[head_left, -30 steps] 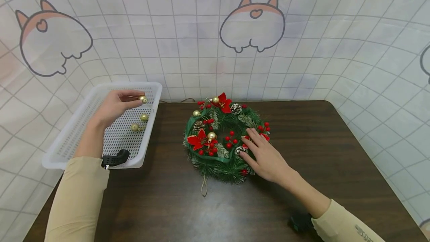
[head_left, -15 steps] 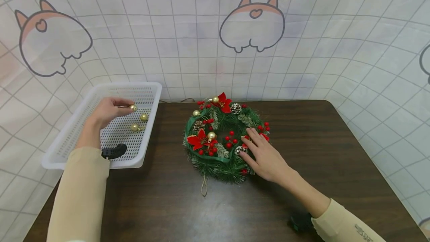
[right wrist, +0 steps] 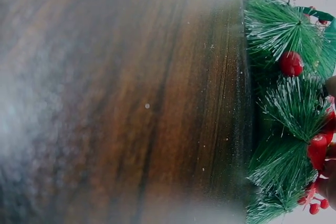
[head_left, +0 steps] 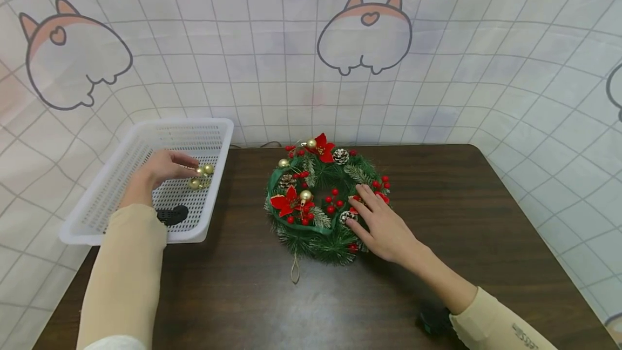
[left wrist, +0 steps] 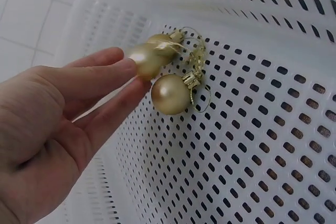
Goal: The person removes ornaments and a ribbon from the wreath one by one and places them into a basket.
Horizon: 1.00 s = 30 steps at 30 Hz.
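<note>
Left grip (head_left: 161, 168) pinches a gold ball (left wrist: 145, 61) near the basket wall (head_left: 218, 185); right grip (head_left: 384, 228) spreads on the wreath (head_left: 326, 246), table (head_left: 461, 193) extending rightward.

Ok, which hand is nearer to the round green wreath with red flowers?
Right. The right hand rests on the right side of the wreath; the left hand is left of it, its fingers inside the white perforated plastic basket.

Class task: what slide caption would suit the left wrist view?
The left hand holds a gold ball in a white basket, near two more balls.
</note>
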{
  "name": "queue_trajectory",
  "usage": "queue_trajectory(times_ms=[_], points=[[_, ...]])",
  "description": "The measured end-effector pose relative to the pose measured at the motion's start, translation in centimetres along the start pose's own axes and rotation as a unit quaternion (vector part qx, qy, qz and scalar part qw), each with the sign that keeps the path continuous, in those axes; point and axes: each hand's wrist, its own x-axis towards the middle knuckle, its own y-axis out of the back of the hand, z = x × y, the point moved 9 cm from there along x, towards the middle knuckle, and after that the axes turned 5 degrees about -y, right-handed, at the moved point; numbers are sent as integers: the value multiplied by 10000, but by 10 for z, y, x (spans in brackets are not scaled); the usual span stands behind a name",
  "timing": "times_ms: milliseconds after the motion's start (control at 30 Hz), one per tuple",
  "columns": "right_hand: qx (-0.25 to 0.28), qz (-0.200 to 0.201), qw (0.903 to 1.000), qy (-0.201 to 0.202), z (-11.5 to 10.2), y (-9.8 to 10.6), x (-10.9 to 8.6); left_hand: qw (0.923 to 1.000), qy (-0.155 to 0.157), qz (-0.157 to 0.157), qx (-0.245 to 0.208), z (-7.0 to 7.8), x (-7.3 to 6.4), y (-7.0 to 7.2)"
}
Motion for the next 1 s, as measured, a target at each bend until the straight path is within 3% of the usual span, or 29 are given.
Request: queue_trajectory(times_ms=[167, 300, 533, 733, 1000], points=[[17, -13, 10000, -12, 0, -1, 0, 9999, 39, 75, 106, 2, 0, 2], [2, -20, 10000, -24, 0, -1, 0, 9995, -131, 205, 181, 19, -4, 4], [-18, -7, 10000, -2, 0, -1, 0, 9942, -997, 221, 332, 76, -8, 4], [-11, 18, 10000, 6, 1, 1, 0, 9874, -1501, 159, 480, 127, -18, -6], [-14, 13, 10000, 16, 1, 0, 0, 9799, -1886, -30, 648, 167, -28, -35]])
